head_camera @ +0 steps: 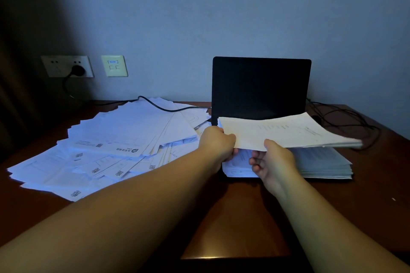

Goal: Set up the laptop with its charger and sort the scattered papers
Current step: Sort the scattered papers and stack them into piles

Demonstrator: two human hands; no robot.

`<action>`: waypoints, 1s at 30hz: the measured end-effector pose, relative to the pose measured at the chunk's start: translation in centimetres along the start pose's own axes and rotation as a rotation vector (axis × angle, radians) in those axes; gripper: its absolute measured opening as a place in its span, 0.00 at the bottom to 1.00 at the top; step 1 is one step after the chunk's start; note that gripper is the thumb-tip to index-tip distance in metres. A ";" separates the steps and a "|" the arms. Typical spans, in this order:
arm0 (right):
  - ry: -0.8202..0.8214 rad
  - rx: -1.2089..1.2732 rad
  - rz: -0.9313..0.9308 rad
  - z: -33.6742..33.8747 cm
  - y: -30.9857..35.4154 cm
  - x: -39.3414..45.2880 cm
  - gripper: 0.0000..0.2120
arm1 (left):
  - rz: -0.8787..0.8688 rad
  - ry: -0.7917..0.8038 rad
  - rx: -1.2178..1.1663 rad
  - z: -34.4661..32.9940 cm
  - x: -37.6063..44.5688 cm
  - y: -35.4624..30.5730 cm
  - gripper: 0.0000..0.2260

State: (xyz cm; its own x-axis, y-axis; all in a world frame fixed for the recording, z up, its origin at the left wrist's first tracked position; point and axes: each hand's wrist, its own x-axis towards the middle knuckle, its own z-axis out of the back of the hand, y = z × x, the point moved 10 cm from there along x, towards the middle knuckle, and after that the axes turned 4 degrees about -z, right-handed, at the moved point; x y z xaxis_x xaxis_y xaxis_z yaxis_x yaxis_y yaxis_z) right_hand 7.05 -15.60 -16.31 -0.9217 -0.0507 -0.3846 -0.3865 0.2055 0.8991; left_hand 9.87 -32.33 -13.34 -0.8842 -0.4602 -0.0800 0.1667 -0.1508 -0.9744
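Before the dark laptop [261,87], both hands, left hand [218,143] and right hand [274,160], pinch a sheaf of papers [286,132], its print too blurred to read.

A single head-worn camera looks forward and down across the counter [244,217] toward the wall [221,17]. It sits close above the person's forearms, which reach in from the bottom edge. The wide lens takes in the counter from its left edge to its right and bends the lines at the frame's sides.
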 end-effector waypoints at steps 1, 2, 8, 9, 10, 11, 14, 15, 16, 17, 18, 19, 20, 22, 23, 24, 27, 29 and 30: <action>0.009 -0.008 -0.004 0.0 0.0 0.0 0.13 | 0.006 -0.009 0.002 0.0 0.1 0.2 0.10; 0.017 -0.020 -0.012 -0.1 0.0 0.0 0.14 | 0.011 -0.013 0.000 0.0 0.2 0.4 0.10; 0.073 -0.110 -0.113 -0.3 -0.4 -1.5 0.30 | 0.064 -0.027 -0.036 -0.1 0.0 1.6 0.07; 0.103 -0.139 -0.135 -0.6 -1.0 -2.1 0.32 | 0.072 -0.024 -0.015 -0.2 -0.1 1.9 0.08; 0.147 -0.172 -0.159 -1.1 -1.7 -2.9 0.34 | 0.077 -0.018 0.009 -0.1 -0.1 2.2 0.08; 0.190 -0.212 -0.181 -1.6 -2.7 -3.5 0.35 | 0.080 -0.012 0.035 -0.1 -0.2 2.4 0.08; 0.252 -0.309 -0.162 -2.7 -4.6 -5.0 0.35 | 0.023 -0.012 0.150 0.6 -0.6 2.0 0.08; 0.261 -0.323 -0.126 -3.1 -4.7 -5.3 0.33 | -0.001 -0.017 0.191 1.0 -0.8 1.8 0.08; 0.270 -0.328 -0.085 -3.6 -4.6 -5.5 0.31 | -0.021 -0.019 0.218 1.5 -1.2 1.5 0.08; 0.279 -0.327 -0.042 -4.1 -4.3 -5.7 0.29 | -0.044 -0.024 0.244 2.1 -1.5 1.3 0.07; 0.288 -0.325 -0.001 -4.7 -4.0 -5.9 0.27 | -0.065 -0.025 0.264 2.8 -1.8 1.3 0.04; 0.294 -0.322 0.042 -5.4 -3.7 -6.1 0.26 | -0.086 -0.037 0.287 3.7 -2.0 1.2 0.06; 0.294 -0.320 0.089 -6.1 -3.3 -6.3 0.24 | -0.100 -0.061 0.303 4.8 -2.1 1.1 0.11; 0.295 -0.317 0.174 -7.6 -2.9 -6.7 0.20 | -0.134 -0.133 0.303 7.7 -2.5 1.0 0.15; 0.303 -0.322 0.205 -8.5 -2.9 -6.9 0.18 | -0.166 -0.166 0.308 9.1 -2.7 0.8 0.14; 0.316 -0.328 0.228 -9.5 -2.8 -7.1 0.17 | -0.199 -0.189 0.325 10.4 -3.0 0.7 0.14; 0.351 -0.392 0.317 -12.6 -2.6 -7.7 0.12 | -0.286 -0.239 0.412 14.2 -3.9 0.7 0.15; 0.363 -0.445 0.394 -14.8 -2.4 -7.7 0.08 | -0.345 -0.257 0.516 16.5 -4.2 0.8 0.16; 0.369 -0.477 0.437 -15.9 -2.3 -7.7 0.07 | -0.368 -0.261 0.578 17.5 -4.1 0.9 0.18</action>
State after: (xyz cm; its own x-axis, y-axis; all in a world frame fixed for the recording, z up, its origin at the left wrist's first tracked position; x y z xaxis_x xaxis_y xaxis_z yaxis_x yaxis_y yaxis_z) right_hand 14.55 -31.18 -12.08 -0.9134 -0.4041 0.0484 0.1229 -0.1605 0.9794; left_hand 21.32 -45.87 -10.20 -0.8064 -0.4735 0.3542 0.1464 -0.7402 -0.6562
